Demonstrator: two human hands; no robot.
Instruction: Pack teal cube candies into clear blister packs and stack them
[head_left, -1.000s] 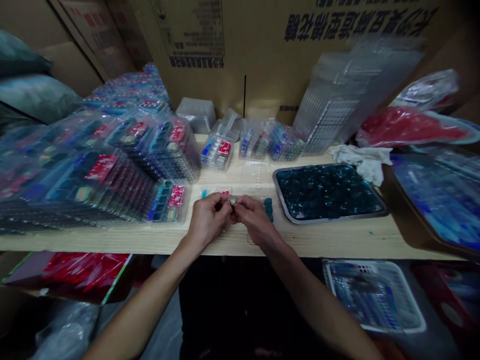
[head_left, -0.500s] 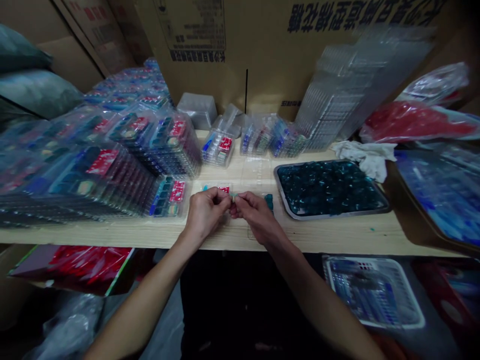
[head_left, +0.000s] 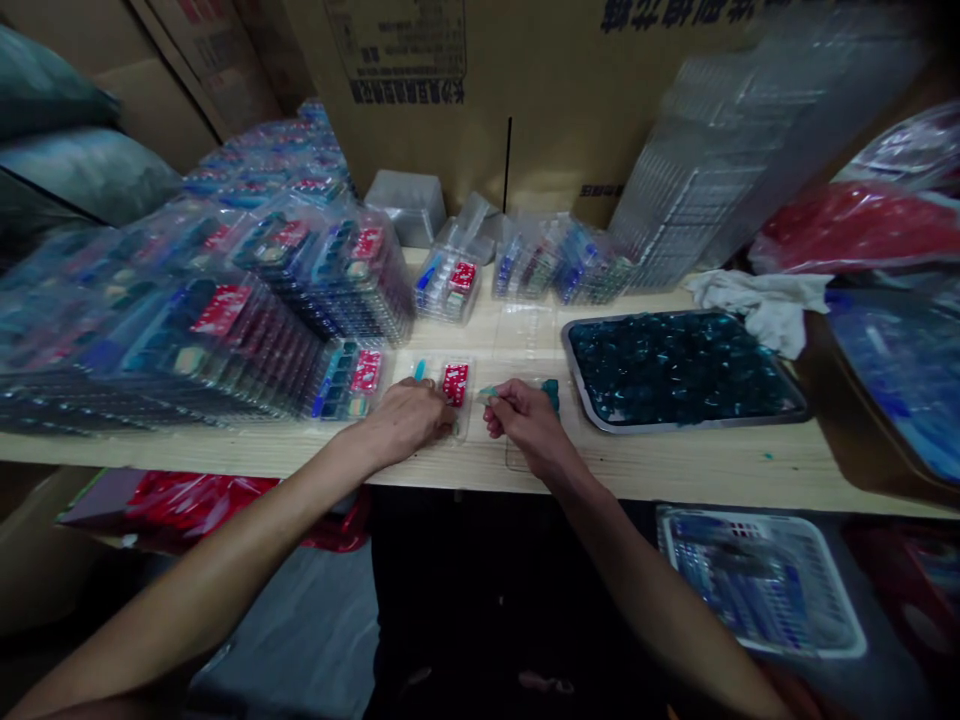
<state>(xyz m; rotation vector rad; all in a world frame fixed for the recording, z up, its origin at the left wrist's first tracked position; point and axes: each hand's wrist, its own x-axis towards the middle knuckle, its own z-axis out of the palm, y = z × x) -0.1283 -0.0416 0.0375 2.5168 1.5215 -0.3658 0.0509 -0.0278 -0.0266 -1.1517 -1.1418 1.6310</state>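
Behind everything, a big cardboard box [head_left: 555, 100], printed upside down: large black characters along the top edge, cut off by the view, 棉花糖 readable among them; further left, a smaller line, apparently 长沙臭豆腐造型棉花糖, beneath a block of print too blurred to read. In front, a pale wooden table [head_left: 675, 465]. To the left, tall stacks of filled clear packs [head_left: 255, 340]; toward the back right, a leaning stack of clear trays [head_left: 675, 170]. Right of centre, a shallow metal tray [head_left: 611, 428], spread with glossy dark teal pieces [head_left: 682, 365].

Both forearms stretched forward over the table edge. Left hand [head_left: 411, 415] low and palm down, wrist nearly straight, fingers bent at the left side of an open clear tray [head_left: 465, 420]; left fingertips largely hidden, so cannot tell together or apart. Right hand [head_left: 521, 410] just beyond that tray's right side, turned inward, fingers curled, thumb and forefinger clamped on a small teal slip [head_left: 487, 393] pointing left, above the table. Inside the clear tray, a red packet [head_left: 455, 383] with white markings, too small to read. Near the left fingers, a bright blue stick [head_left: 420, 370].
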